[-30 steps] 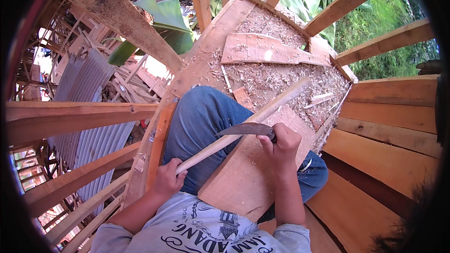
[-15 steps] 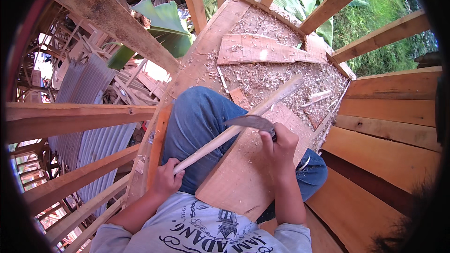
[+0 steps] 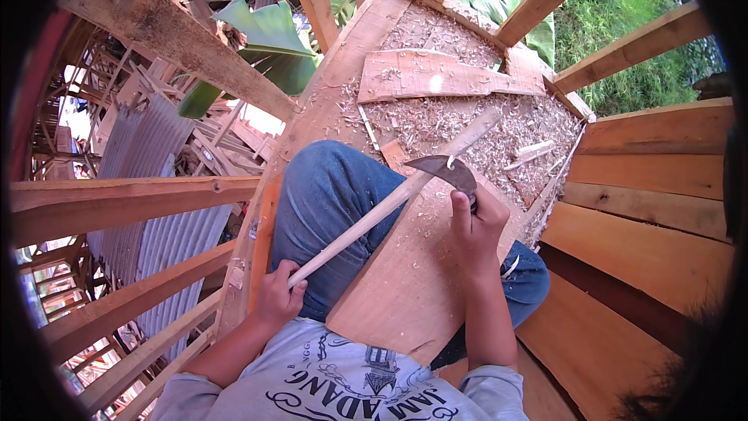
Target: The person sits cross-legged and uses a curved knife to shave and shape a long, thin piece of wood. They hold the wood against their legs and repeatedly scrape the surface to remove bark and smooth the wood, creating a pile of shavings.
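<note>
My left hand (image 3: 280,296) is closed round the near end of a long pale wooden stick (image 3: 354,235). The stick slants up to the right, over my jeans-clad knee and a wide board (image 3: 409,288) on my lap. In my right hand (image 3: 481,226) is a knife with a dark curved blade (image 3: 444,169), its handle mostly hidden by my fingers. The blade lies across the upper part of the stick, its tip pointing left. A small pale curl of shaving shows at the blade.
Shavings (image 3: 483,121) litter the wooden floor, where a cut plank (image 3: 421,76) and small offcuts lie. Upright posts and rails (image 3: 132,203) surround me on the left and far side. A wall of planks (image 3: 639,199) stands at the right. Corrugated sheets (image 3: 175,245) lie beyond the left rails.
My right hand and the knife have moved up and to the right along the stick, towards its far end. A shaving now shows at the blade. My left hand keeps its grip.
</note>
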Motion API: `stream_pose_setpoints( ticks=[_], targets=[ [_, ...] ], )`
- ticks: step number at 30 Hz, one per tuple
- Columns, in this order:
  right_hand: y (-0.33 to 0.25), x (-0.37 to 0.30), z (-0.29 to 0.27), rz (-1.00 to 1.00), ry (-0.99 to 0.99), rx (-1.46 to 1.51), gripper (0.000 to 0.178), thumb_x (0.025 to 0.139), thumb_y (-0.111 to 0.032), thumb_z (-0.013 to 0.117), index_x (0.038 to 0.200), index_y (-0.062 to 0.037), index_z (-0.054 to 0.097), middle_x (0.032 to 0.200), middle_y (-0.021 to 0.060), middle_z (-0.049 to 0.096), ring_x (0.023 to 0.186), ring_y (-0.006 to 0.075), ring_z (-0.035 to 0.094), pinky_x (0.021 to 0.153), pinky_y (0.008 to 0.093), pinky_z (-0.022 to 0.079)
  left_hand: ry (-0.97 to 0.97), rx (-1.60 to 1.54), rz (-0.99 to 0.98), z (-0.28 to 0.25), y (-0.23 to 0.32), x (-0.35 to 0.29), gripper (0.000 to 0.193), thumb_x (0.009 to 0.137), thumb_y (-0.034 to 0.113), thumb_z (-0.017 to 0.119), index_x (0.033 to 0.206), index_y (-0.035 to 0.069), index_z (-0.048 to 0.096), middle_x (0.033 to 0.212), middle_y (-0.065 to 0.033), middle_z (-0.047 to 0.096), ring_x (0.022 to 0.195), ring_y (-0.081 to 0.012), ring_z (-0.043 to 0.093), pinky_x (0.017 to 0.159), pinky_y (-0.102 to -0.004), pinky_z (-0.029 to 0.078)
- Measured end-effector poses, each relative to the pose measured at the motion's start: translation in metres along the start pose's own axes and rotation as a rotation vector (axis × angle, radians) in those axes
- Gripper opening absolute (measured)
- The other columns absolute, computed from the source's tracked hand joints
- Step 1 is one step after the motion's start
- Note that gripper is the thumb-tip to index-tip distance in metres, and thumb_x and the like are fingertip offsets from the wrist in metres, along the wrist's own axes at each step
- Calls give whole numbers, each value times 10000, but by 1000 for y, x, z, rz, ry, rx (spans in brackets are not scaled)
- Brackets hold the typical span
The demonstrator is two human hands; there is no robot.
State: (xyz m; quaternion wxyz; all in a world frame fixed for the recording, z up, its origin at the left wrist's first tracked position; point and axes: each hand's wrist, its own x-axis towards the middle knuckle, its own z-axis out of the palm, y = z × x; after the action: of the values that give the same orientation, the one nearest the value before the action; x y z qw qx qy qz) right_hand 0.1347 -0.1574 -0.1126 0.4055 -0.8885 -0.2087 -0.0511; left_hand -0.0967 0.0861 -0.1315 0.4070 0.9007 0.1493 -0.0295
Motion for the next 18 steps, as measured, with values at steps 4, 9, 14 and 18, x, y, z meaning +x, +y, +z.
stream_pose_setpoints(
  ticks=[4, 9, 14, 18],
  targets=[
    [-16, 12, -1, -112, -55, 3, 445, 742, -386, 725, 600, -53, 466, 513, 92, 455, 421, 253, 480, 414, 352, 366, 25, -14, 28, 1, -6, -2, 216, 879, 216, 541, 900, 4, 508, 647, -170, 554, 580, -349, 598, 514, -386, 453],
    [-15, 1, 12, -202, -72, -5, 495, 819, -345, 669, 574, -9, 400, 475, 79, 375, 414, 168, 376, 415, 313, 314, 43, 4, 24, 5, -6, -2, 222, 877, 222, 545, 900, 4, 510, 635, -167, 553, 574, -347, 597, 513, -387, 454],
    [11, 21, -10, 48, 50, -78, 465, 831, -296, 658, 576, -6, 400, 470, 85, 381, 424, 139, 341, 415, 289, 294, 6, -14, -3, 1, -3, -1, 228, 875, 223, 545, 898, -1, 509, 624, -164, 549, 563, -344, 595, 507, -391, 453],
    [-28, 0, 6, -364, -212, -152, 395, 819, -313, 671, 602, -52, 471, 527, 77, 488, 429, 252, 504, 417, 322, 379, 52, -31, 30, 5, -11, -2, 235, 875, 230, 549, 899, 0, 511, 630, -165, 552, 567, -343, 597, 509, -388, 455]
  ],
)
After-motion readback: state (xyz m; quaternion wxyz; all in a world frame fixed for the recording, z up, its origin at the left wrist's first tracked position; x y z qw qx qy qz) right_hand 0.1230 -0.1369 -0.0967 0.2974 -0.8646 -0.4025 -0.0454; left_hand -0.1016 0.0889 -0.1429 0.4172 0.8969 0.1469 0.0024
